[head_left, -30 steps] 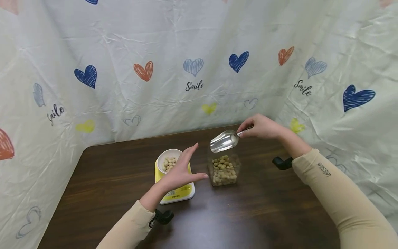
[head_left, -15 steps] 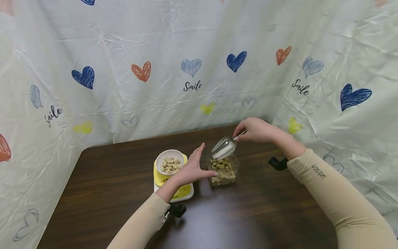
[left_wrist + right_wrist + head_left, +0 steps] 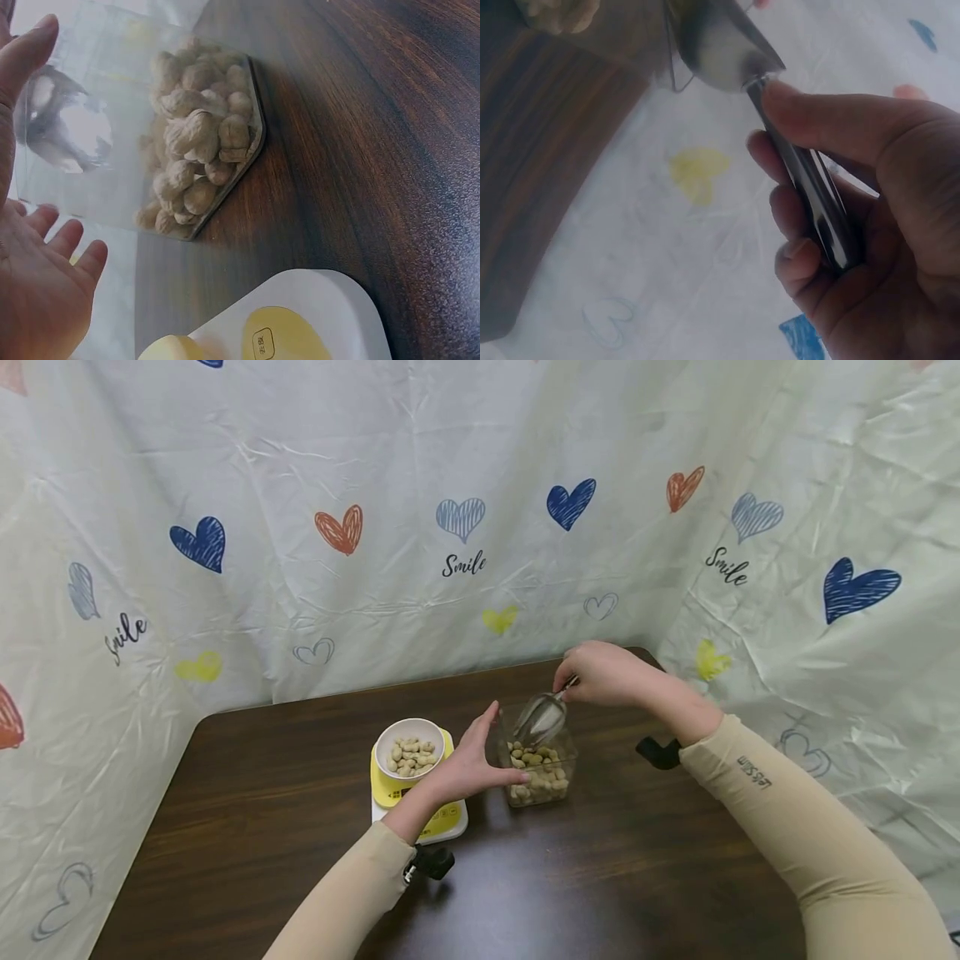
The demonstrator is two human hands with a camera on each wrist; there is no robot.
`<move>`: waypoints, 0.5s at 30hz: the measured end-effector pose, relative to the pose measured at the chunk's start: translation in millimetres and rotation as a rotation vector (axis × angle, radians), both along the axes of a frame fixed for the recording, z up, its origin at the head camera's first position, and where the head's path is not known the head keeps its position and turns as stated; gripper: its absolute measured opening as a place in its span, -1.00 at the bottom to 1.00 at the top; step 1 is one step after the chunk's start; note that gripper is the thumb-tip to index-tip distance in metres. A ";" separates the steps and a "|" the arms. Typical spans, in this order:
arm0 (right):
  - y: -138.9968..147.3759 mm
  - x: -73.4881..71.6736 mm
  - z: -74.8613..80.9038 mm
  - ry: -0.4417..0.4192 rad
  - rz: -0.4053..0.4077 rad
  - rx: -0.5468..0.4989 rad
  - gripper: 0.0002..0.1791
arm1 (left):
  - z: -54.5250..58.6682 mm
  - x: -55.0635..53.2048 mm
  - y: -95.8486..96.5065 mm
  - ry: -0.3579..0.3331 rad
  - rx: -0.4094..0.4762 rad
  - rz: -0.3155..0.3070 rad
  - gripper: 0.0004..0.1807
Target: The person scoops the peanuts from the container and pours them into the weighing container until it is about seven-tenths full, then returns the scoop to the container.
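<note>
A metal scoop [image 3: 542,720] dips bowl-down into a clear square container [image 3: 572,768] of unshelled peanuts [image 3: 545,787]. My right hand [image 3: 604,675] grips its handle; in the right wrist view the fingers curl round the shiny handle [image 3: 810,176]. The scoop's tip is at or just above the peanuts. My left hand [image 3: 467,768] is spread at the container's left side, thumb toward the front and fingers toward the back. In the left wrist view, its fingers [image 3: 67,238] look straight beside the transparent wall; whether they touch it I cannot tell.
Left of the container, a white bowl [image 3: 411,725] with some peanuts [image 3: 408,760] stands on a yellow and white kitchen scale [image 3: 447,820], partly covered by my left forearm. The dark wooden table [image 3: 285,827] meets a heart-printed white curtain [image 3: 405,610] behind.
The scoop has come down from above the container into it and tilted steeper. My left hand has moved right, from in front of the bowl to the container's side.
</note>
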State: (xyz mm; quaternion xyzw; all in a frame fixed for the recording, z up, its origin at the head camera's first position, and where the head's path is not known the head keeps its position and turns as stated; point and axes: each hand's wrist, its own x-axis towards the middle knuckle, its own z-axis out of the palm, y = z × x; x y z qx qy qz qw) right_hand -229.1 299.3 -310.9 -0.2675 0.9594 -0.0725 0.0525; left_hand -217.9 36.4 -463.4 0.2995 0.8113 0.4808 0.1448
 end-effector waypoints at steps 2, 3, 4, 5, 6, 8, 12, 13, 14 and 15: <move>-3.9 1.3 -0.6 0.049 0.019 0.032 -0.88 | 0.0 -0.5 0.2 -0.004 0.007 -0.004 0.36; -6.2 1.8 -1.1 0.076 0.034 0.046 -0.88 | -0.1 -0.6 0.3 -0.006 0.009 -0.005 0.35; -8.2 2.3 -2.0 0.105 0.052 0.059 -0.88 | -0.1 -0.8 0.2 -0.006 0.008 -0.007 0.34; -10.5 3.2 -2.7 0.133 0.067 0.074 -0.89 | -0.3 -1.1 0.4 -0.005 0.007 -0.008 0.33; -12.7 4.1 -3.3 0.157 0.081 0.087 -0.89 | -0.7 -1.6 0.4 -0.006 0.006 -0.008 0.32; -17.1 6.0 -4.7 0.200 0.111 0.109 -0.88 | -1.7 -2.5 0.8 -0.007 0.007 -0.011 0.32; -24.3 9.5 -8.4 0.281 0.155 0.166 -0.87 | -3.0 -3.3 1.3 -0.015 0.013 -0.015 0.32; -25.5 9.6 -10.1 0.303 0.167 0.183 -0.87 | -3.0 -3.1 1.4 -0.016 0.015 -0.015 0.32; -26.8 9.9 -11.8 0.321 0.176 0.203 -0.87 | -3.1 -3.1 1.4 -0.017 0.015 -0.016 0.32; -27.9 9.9 -13.7 0.338 0.185 0.224 -0.87 | -3.0 -2.9 1.3 -0.020 0.016 -0.016 0.31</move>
